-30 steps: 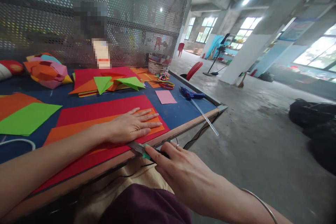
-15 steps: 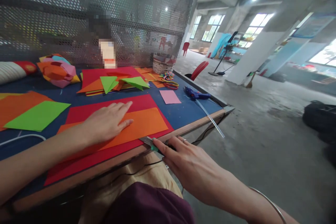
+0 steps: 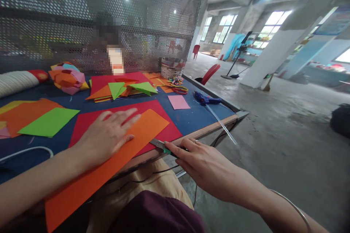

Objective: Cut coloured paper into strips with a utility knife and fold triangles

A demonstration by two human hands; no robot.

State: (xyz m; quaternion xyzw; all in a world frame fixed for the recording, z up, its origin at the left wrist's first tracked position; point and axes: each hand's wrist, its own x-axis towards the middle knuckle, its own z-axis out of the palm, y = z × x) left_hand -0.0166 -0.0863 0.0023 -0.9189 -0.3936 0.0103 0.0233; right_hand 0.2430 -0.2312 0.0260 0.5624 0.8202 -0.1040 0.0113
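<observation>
A long orange sheet (image 3: 109, 167) lies slanted over a red sheet (image 3: 171, 128), its near end sticking out past the table's front edge. My left hand (image 3: 105, 136) rests on the orange and red paper with its fingers spread, slightly blurred. My right hand (image 3: 201, 160) is closed round a utility knife (image 3: 164, 146) with a green part. The knife's blade points left and lies over the red sheet by the front edge, just right of the orange sheet.
Behind lie a stack of folded papers (image 3: 125, 89), scissors (image 3: 179, 89) and a woven basket (image 3: 172, 67). A pink square (image 3: 178, 102) and a blue glue gun (image 3: 206, 98) are at the right. Green paper (image 3: 50, 122) and a paper ball (image 3: 68, 78) sit left.
The orange sheet has turned, its near end swinging toward me over the table edge. My left hand has shifted with it. The knife in my right hand has moved slightly right.
</observation>
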